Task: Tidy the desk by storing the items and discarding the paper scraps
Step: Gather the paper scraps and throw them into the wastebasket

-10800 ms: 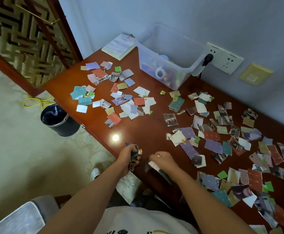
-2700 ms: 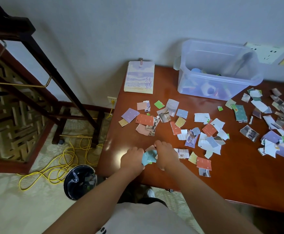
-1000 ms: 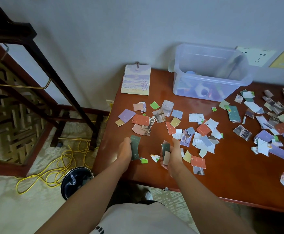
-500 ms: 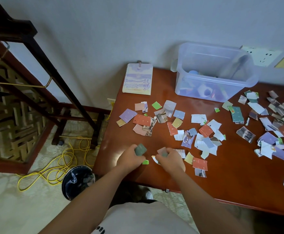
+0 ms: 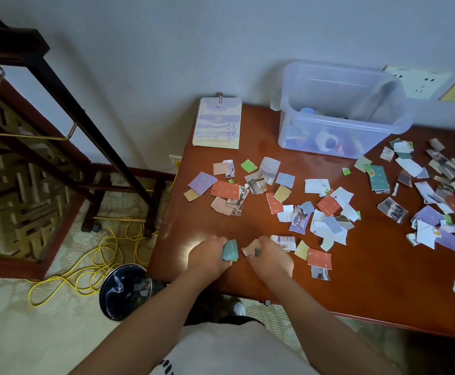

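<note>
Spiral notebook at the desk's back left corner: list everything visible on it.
The spiral notebook lies flat and closed at the far left corner of the desk, its top edge toward the wall. White wire binding runs down its left side. The paper cover shows lavender and cream wave bands, with "Moon And Sea" printed low and vertical characters at the right. A small dark clip sits at its top edge. Nothing lies on it. The paper scraps and the clear plastic box lie apart from it.

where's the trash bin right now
In the head view the trash bin stands on the floor at lower left, just off the desk's near left corner, beside the yellow cable and below the left hand gripping a teal scrap.
</note>
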